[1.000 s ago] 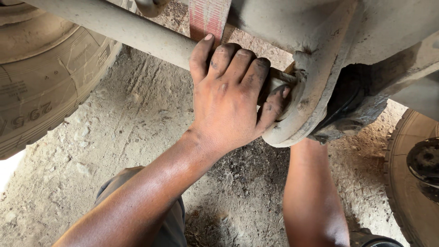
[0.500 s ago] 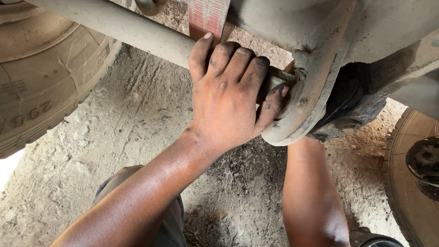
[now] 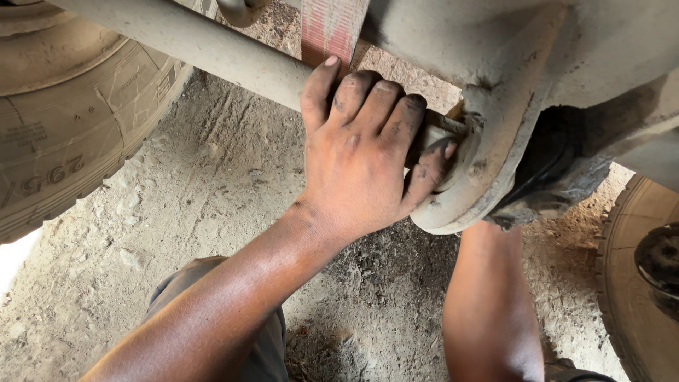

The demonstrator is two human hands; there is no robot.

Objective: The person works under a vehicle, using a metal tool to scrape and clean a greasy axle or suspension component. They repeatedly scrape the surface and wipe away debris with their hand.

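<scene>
My left hand (image 3: 361,155), smeared with dark grease, is curled over the end of a dusty grey shaft (image 3: 198,46) where it meets a round metal flange (image 3: 488,163). The fingers wrap over the top of the joint and the thumb presses against the flange rim. My right forearm (image 3: 491,304) rises from below and goes up behind the flange, so the right hand itself is hidden. A dark, greasy housing (image 3: 559,177) sits just right of the flange.
A large tyre (image 3: 64,127) fills the left side and another wheel (image 3: 636,283) stands at the right edge. A red strap (image 3: 332,28) hangs over the shaft above my fingers. Below is dry, gravelly dirt (image 3: 212,184). My knee (image 3: 226,318) is under the left arm.
The left hand has stayed on the shaft end, with only a slight shift of the fingers. The right forearm has not visibly moved.
</scene>
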